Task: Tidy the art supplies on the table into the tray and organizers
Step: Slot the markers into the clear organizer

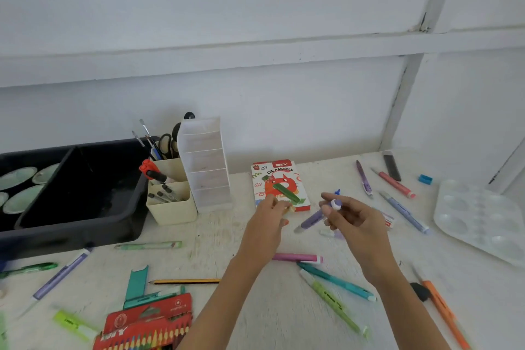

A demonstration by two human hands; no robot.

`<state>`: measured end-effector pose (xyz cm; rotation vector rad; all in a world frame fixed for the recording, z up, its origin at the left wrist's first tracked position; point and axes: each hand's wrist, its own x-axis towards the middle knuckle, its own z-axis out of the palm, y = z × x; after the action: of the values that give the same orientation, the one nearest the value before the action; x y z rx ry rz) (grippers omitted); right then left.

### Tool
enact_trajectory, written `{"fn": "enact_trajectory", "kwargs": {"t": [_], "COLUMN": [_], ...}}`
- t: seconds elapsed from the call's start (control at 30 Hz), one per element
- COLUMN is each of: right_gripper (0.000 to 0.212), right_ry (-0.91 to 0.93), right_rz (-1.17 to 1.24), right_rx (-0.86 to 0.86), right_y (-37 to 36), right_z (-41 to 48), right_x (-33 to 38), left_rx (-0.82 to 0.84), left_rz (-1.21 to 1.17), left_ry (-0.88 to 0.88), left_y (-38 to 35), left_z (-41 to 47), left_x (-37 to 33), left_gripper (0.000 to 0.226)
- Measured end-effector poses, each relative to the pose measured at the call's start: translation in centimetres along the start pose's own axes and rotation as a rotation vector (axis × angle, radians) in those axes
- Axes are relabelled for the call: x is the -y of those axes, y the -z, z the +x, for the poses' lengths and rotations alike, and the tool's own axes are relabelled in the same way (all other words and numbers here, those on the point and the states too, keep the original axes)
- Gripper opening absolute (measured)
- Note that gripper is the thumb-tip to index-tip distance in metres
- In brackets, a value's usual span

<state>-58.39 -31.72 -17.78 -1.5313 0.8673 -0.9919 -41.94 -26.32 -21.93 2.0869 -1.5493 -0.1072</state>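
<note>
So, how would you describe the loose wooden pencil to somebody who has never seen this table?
Find the red box of coloured pencils at the near left of the table. Just beyond it, the pencil lies flat, tip pointing left. It is the only thin yellow-and-black stick; its neighbours are thicker plastic pens.

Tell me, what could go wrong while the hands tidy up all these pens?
1. The green oil pastel lies loose on the oil pastels box, right by the left hand; a nudge could roll it off or smear it.
2. The white organizer is tall and narrow; shoving in the purple pen that the right hand holds might tip it.
3. The left forearm crosses over the pink marker and could sweep it away.
</note>
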Motion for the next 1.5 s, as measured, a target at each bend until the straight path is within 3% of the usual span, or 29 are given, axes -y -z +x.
{"fn": "enact_trajectory", "kwargs": {"t": [0.1,0.23,0.4,0.57,0.67,0.77,0.93,1.2,1.5], "right_gripper": [0.017,0.021,0.004,0.007,0.011,0.017,0.023,0.017,0.02], "right_ry": [-0.001,0.084,0.278,0.512,0.717,0.834,0.682,0.462,0.529], "right_rz": [-0.07,-0.083,-0.005,-0.001,-0.124,-0.399,-0.772,-0.821,-0.988], "right_rx": [-0.001,0.099,0.167,0.188,0.2,0.283,0.398,0.47,0.477], "right_y": [-2.0,-5.2,-8.6,-11.5,-13.3,-14.9,-17.1,-19.1,-19.5], "right_z": [1.2,2.6,4.3,5.8,7.5,9.0,10.5,12.3,11.9], "right_x": [0.7,2.7,6.6,9.7,9.5,8.6,7.8,7.0,6.3], "left_rx": [-0.191,-0.395,-0.662,-0.851,-0.925,-0.936,-0.896,-0.733,-0.514], "left_rz": [-0.213,-0.47,-0.558,-0.662,-0.699,-0.683,-0.648,-0.526,-0.485], "left_ry": [0.056,0.104,0.129,0.136,0.103,0.047,0.029,0.041,0.052], "left_y": [2.7,7.5,12.8,16.3,17.5,17.9,17.3,16.1,13.9], "left_z": [-0.4,-1.1,-2.1,-2.4,-2.2,-1.7,-0.2,1.8,3.6], "left_x": [0.3,0.8,1.5,1.6,1.6,1.8,2.9,5.4,6.9], "left_gripper": [0.031,0.037,0.033,0.017,0.016,0.016,0.024,0.021,0.027]}}
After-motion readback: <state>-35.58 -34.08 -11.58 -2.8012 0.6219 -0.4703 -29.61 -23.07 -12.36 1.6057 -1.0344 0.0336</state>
